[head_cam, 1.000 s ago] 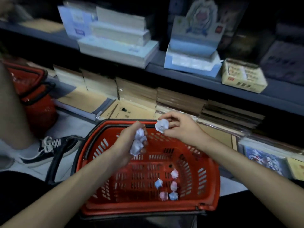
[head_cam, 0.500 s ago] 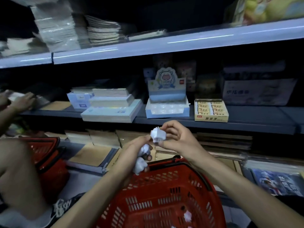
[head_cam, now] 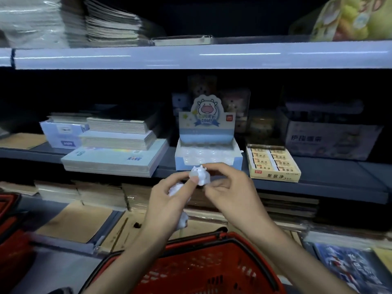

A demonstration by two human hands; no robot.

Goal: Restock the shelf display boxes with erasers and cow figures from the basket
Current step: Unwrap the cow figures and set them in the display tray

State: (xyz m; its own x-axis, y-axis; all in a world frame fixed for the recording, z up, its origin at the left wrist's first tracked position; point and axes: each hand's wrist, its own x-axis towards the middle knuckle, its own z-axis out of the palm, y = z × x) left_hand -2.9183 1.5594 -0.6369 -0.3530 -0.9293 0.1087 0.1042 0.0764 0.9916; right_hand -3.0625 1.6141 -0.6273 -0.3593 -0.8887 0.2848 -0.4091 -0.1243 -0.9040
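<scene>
Here, at centre frame, a white cow figure is pinched between the thumb and curled fingertips of the right hand, just in front of and below the blue cow display box on the middle shelf. The left hand, to its lower left, has its fingers curled round spare figures, whitish lumps showing at the palm and beneath the hand; its thumb tip also touches the pinched figure. The box's clear tray appears to hold empty wells, though blur prevents certainty. Right of it stands the yellow eraser box, apparently full. The red basket occupies the bottom centre; its contents are not legible. Step in hand, as judged: passing one figure from the cluster to the display box. The next move calls for a short lift over the box's front wall, the figure kept upright and seated in a free well before the pinch opens.
</scene>
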